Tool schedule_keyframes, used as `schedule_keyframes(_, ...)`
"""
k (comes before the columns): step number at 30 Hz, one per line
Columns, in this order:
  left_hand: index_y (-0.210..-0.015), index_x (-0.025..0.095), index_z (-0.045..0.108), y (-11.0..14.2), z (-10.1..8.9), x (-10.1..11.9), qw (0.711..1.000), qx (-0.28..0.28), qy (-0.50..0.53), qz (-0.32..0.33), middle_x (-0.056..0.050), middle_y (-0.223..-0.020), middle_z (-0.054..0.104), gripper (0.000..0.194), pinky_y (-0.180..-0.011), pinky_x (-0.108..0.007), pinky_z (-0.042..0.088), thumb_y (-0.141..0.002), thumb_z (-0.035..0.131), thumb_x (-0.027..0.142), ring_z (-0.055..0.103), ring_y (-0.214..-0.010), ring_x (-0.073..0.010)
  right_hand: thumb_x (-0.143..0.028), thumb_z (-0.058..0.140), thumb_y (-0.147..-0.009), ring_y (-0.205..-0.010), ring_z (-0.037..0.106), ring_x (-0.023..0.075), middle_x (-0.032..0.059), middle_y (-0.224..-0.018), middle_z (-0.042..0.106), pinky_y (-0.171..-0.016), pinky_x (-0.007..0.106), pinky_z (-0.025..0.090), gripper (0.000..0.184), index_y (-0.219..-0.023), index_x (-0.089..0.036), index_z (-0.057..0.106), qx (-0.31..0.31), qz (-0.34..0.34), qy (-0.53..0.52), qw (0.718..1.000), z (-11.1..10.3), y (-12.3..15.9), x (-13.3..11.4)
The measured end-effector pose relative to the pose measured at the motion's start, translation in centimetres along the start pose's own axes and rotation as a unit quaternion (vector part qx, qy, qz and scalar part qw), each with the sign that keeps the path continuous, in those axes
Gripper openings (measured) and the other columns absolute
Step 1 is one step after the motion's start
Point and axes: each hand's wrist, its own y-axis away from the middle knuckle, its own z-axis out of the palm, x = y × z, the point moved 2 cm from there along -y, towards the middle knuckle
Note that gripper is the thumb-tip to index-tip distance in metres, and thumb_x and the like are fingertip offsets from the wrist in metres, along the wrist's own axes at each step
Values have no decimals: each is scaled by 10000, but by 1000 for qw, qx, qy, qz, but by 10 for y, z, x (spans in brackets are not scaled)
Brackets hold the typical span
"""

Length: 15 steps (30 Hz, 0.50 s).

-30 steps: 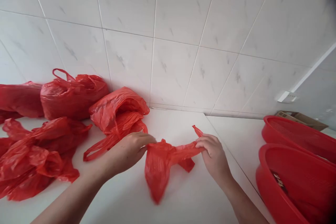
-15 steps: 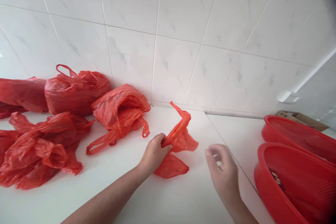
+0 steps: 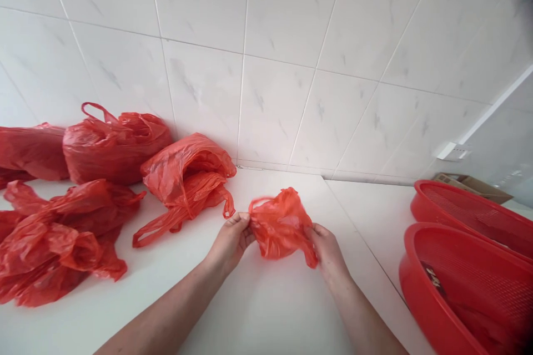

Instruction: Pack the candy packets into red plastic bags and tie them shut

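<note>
A crumpled red plastic bag (image 3: 280, 224) is stretched between my two hands, over the white table (image 3: 258, 310). My left hand (image 3: 230, 238) pinches its left side near a handle loop. At the bag's right edge, my right hand (image 3: 328, 247) grips the plastic, its fingertips partly behind it. Left of my hands lies a bunched red bag (image 3: 189, 175) with its handles trailing toward me. A loose heap of red bags (image 3: 66, 238) spreads across the table at the far left.
Full-looking red bags (image 3: 116, 147) stand against the tiled wall (image 3: 200, 83). On the right are two red perforated baskets (image 3: 466, 283), the nearer holding something dark and red. Behind them sits a cardboard box (image 3: 474, 187), below a white wall socket (image 3: 453, 151).
My right hand has come left and taken hold of the bag's right side. The bag, earlier hanging from my left hand alone, is now spread wider between both hands.
</note>
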Motion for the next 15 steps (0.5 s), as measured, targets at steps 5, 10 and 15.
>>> schedule_keyframes(5,-705,179,501,-13,-20,10,994,89,-33,59,-11,-675,560,231,-622,-305,494,-744,588,391,577,-641,-158,-302,622,-675,-776,653,175,44,-815,685,-657,282,529,157,-789,-209,567,44,35,-107,993,-24,-14,-10)
schedule_keyframes(10,-876,208,553,13,-1,34,970,139,-124,154,-33,-915,586,173,-829,-381,461,-732,612,283,569,-897,-202,-329,603,-707,-747,642,170,17,-762,670,-634,262,518,147,-784,-205,586,45,31,-108,993,-18,-12,-23)
schedule_keyframes(15,-1231,299,528,35,42,59,870,-96,-396,277,-73,-1301,515,656,-937,-423,416,-615,730,199,496,-1140,-281,-364,682,-656,-651,612,208,34,-695,645,-581,315,481,217,-723,-165,623,-4,30,12,999,-6,-13,-45)
